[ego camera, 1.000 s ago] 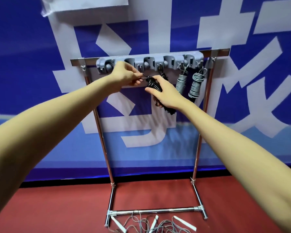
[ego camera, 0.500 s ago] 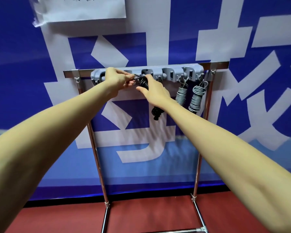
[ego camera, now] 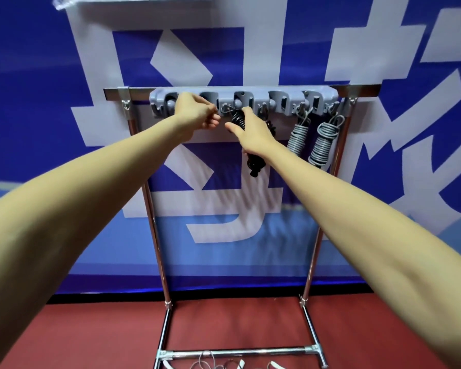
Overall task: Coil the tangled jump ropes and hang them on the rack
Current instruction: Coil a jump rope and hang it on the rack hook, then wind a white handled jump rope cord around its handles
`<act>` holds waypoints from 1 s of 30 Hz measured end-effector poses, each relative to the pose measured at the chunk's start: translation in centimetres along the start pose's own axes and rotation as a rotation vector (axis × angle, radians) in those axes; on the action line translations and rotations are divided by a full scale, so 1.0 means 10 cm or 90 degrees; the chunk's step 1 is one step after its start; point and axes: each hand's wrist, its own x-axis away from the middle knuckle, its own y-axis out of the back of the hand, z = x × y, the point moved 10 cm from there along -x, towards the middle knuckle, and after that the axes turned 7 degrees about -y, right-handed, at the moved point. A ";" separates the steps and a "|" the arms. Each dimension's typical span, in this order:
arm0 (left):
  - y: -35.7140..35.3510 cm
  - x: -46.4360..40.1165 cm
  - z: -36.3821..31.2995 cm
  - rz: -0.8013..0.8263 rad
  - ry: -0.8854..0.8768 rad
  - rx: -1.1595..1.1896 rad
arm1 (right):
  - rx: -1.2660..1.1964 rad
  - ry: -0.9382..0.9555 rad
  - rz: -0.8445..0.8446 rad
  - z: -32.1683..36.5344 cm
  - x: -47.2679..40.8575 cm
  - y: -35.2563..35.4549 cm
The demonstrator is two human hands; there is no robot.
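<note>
Up high, rack point(ego camera: 256, 98) holding black rope point(ego camera: 238, 119), two grey coils point(ego camera: 297, 135)

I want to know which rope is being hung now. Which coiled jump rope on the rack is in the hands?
The black coiled jump rope, held by the right hand; the two grey coiled ropes hang untouched.

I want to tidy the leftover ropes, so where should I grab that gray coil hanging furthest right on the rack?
Judging by its pose, wrap your fingers around the wound middle of the rightmost gray coil from the front, then lift so its top loop clears the hook on the gray rack.
</note>
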 end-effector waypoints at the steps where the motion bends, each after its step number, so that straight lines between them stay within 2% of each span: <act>1: 0.04 0.03 0.02 0.002 -0.008 -0.020 | -0.006 -0.009 0.006 -0.03 0.01 -0.02; 5: 0.25 0.19 0.20 -0.004 0.004 -0.068 | -0.040 -0.017 -0.005 -0.09 0.03 -0.07; 10: 0.34 0.45 0.51 0.026 0.041 -0.122 | -0.207 -0.061 0.021 -0.23 0.10 -0.28; 15: 0.45 0.78 0.95 0.033 0.099 -0.132 | -0.264 -0.150 0.096 -0.42 0.29 -0.54; 22: 0.60 1.39 1.58 0.043 0.173 -0.159 | -0.123 -0.204 0.184 -1.01 0.89 -0.95; 30: 0.27 2.51 2.78 0.190 0.266 -0.351 | 0.160 -0.268 0.374 -2.19 2.19 -1.85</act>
